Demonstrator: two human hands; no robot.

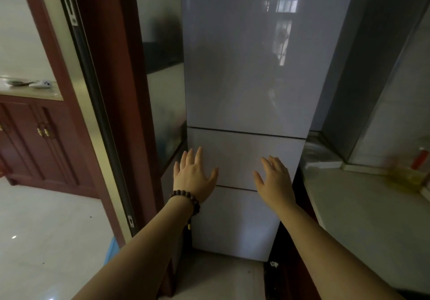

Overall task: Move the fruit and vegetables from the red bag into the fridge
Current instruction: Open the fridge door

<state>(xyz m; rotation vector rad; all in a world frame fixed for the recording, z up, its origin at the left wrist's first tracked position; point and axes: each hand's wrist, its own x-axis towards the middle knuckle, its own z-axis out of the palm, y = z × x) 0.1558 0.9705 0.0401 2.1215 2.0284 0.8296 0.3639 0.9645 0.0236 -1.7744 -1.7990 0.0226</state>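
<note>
A tall white fridge (251, 66) stands straight ahead with its large upper door and the two lower drawer fronts all shut. My left hand (194, 175), with a dark bead bracelet on its wrist, is held out with fingers spread in front of the middle drawer front (237, 157). My right hand (275, 178) is spread the same way at that drawer's right side. Both hands hold nothing. No red bag, fruit or vegetables are in view.
A dark red door frame (111, 90) with a sliding glass door (165, 104) stands left of the fridge. A pale countertop (363, 204) with a yellowish blurred item (404, 178) lies to the right. A wooden cabinet (30, 141) stands far left on the tiled floor (46, 241).
</note>
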